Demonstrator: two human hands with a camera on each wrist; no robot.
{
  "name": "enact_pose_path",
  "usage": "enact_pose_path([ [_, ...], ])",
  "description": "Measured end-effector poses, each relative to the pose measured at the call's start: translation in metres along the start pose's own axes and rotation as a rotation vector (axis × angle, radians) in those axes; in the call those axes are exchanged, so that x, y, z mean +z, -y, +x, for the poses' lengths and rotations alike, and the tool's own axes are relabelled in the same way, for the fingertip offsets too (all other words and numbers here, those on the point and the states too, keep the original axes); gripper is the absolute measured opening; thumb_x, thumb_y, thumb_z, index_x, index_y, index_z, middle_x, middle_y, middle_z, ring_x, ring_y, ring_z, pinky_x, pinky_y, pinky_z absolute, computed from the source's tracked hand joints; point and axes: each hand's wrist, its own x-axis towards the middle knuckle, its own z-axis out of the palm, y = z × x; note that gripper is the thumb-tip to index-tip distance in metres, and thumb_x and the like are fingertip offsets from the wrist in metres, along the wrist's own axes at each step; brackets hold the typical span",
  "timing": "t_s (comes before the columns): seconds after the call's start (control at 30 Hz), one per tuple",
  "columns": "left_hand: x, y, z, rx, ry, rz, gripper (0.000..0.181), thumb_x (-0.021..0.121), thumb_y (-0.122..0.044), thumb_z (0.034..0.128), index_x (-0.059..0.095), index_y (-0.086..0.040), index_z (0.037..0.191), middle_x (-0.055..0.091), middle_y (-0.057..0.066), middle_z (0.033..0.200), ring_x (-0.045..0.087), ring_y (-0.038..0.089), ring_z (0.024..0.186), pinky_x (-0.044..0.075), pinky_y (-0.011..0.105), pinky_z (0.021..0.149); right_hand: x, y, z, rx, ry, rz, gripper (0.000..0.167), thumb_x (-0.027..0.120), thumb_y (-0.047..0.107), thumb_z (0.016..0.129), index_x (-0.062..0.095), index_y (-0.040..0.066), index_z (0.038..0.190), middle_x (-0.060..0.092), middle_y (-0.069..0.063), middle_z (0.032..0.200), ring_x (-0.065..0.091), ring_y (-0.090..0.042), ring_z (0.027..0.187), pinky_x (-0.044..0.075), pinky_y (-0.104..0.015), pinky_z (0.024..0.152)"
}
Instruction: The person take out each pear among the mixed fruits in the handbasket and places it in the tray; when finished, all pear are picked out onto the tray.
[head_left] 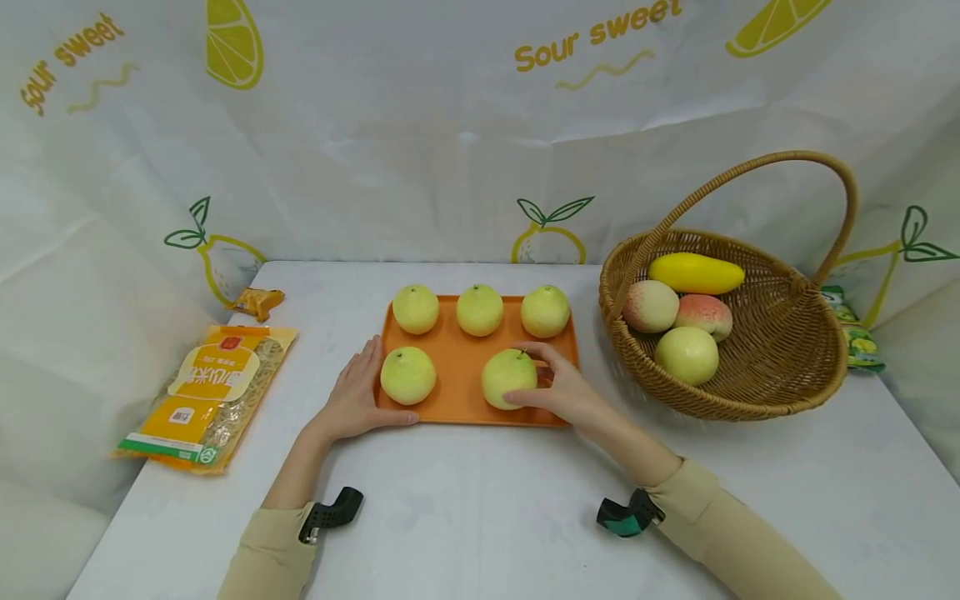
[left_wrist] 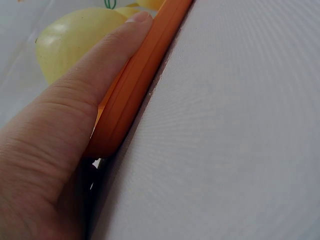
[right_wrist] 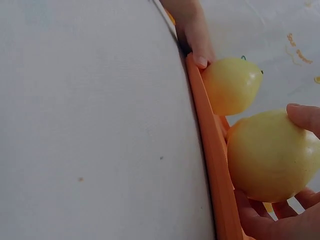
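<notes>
An orange tray (head_left: pixel 457 358) lies on the white table, with three yellow-green apples (head_left: pixel 480 310) along its back and two along its front. My right hand (head_left: pixel 558 385) grips the front right apple (head_left: pixel 504 382), fingers around its far side and thumb on the near side; the right wrist view shows this apple (right_wrist: pixel 272 155) close up. My left hand (head_left: pixel 360 396) rests against the tray's left end, beside the front left apple (head_left: pixel 408 376). Its fingers lie along the left side and its thumb (left_wrist: pixel 112 60) stretches along the front rim.
At right stands a wicker basket (head_left: pixel 787 358) with a tall handle. It holds a yellow elongated fruit (head_left: pixel 696 273), two peaches (head_left: pixel 650 306) and a yellow-green apple (head_left: pixel 686 355). A green packet (head_left: pixel 858 337) lies behind it. At left are a noodle bag (head_left: pixel 213 392) and a small orange packet (head_left: pixel 258 303).
</notes>
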Motion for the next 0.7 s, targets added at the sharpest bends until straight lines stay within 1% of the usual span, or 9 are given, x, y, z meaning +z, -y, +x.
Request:
enact_pose_path([
  [0.17,-0.001,-0.001,-0.001,-0.008,0.009,0.0,0.137,0.08,-0.063,0.0675,-0.007,-0.003,0.155,-0.003,0.016,0.162,-0.003,0.029,0.149,-0.001,0.049,0.118,0.006,0.001,0.004,0.002,0.002,-0.005,0.076,0.084,0.022,0.077,0.047,0.019,0.142,0.044,-0.003,0.143,0.048,-0.028,0.123,0.041,-0.044,0.097],
  [0.33,0.0,-0.001,-0.001,-0.017,0.013,0.003,0.137,0.08,-0.064,0.0671,-0.007,-0.004,0.155,-0.004,0.014,0.163,-0.004,0.027,0.149,-0.001,0.048,0.118,0.012,0.002,0.007,-0.029,0.012,-0.005,0.075,0.085,0.021,0.076,0.048,0.016,0.142,0.046,-0.004,0.142,0.049,-0.028,0.123,0.041,-0.044,0.098],
  [0.47,0.0,0.0,-0.001,-0.007,0.009,0.002,0.137,0.08,-0.063,0.0675,-0.006,-0.002,0.155,-0.003,0.016,0.162,-0.003,0.029,0.149,-0.001,0.049,0.117,0.015,0.002,0.01,-0.049,0.021,0.0,0.075,0.085,0.02,0.076,0.048,0.015,0.142,0.046,-0.005,0.141,0.048,-0.029,0.125,0.041,-0.045,0.1],
  [0.7,0.0,0.0,0.0,0.0,0.004,0.001,0.136,0.079,-0.063,0.0686,-0.006,-0.002,0.155,-0.002,0.017,0.162,-0.003,0.031,0.149,-0.001,0.051,0.117,0.021,0.003,0.014,-0.035,0.023,-0.026,0.074,0.085,0.024,0.076,0.049,0.02,0.14,0.047,-0.001,0.14,0.047,-0.026,0.125,0.041,-0.045,0.1],
])
